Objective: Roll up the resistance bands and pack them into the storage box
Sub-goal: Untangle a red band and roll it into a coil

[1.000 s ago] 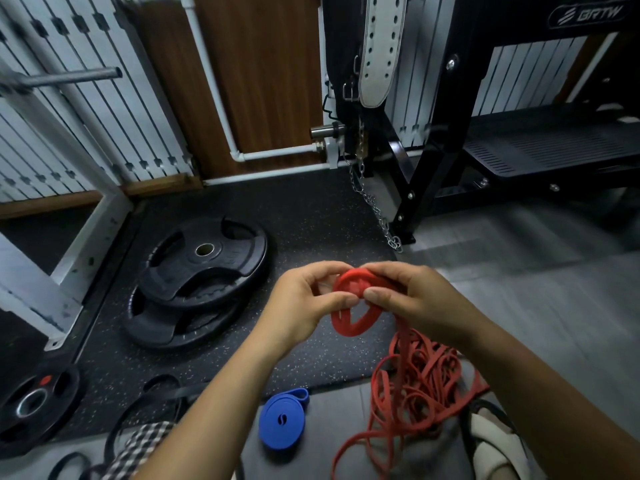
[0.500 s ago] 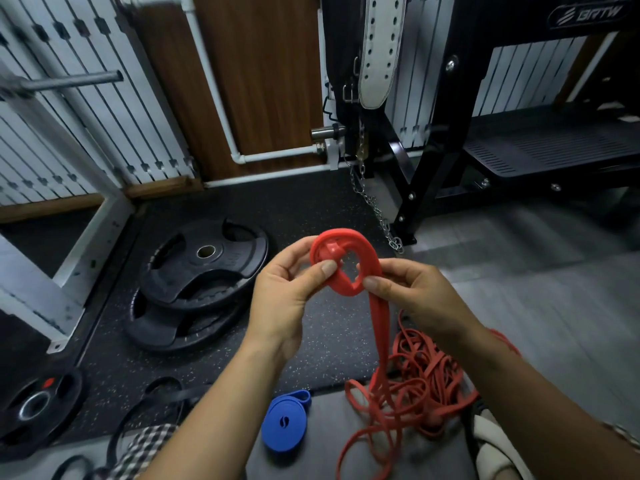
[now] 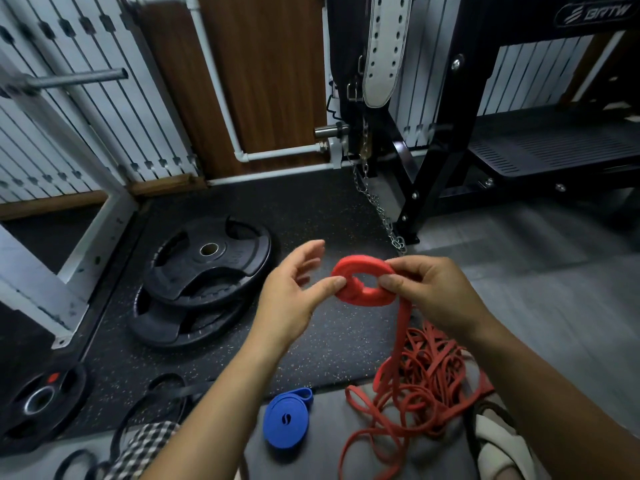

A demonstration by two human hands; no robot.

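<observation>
Three black weight plates [image 3: 207, 258] lay on the floor at left: two stacked, one apart. Left hand [image 3: 294, 296]: fingers [image 3: 308, 252] spread and relaxed, only the thumb tip touching the left edge of the red band coil [image 3: 360, 266]. One rolled blue band [image 3: 287, 422] lay on the floor below. Right hand [image 3: 429, 292]: thumb and fingers pinched the coil's right side, holding it in the air. Its tail hung to a red tangle [image 3: 426, 375] on the floor; band count there unclear.

Red band [image 3: 401, 327] (bottom edge) cropped
</observation>
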